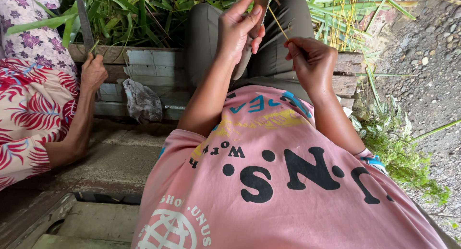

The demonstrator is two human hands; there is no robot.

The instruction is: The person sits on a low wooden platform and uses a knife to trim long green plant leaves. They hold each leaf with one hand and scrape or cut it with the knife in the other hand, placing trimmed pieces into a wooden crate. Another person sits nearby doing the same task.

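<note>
My left hand (237, 28) is raised over my lap and closed around a knife (245, 61) whose handle hangs below the palm. My right hand (312, 61) pinches the lower end of a thin yellow leaf rib (278, 23) that runs up and left toward the knife. Both hands sit above my grey trousers (278, 37) and pink printed shirt (269, 182). Long green leaves (129, 13) lie piled beyond my knees.
Another person sits at the left in a red patterned garment (29, 114); that person's hand (92, 72) grips a long blade (84, 23). A grey rag (142, 102) lies on the wooden plank platform (153, 66). Gravel ground (427, 61) and weeds (398, 153) lie to the right.
</note>
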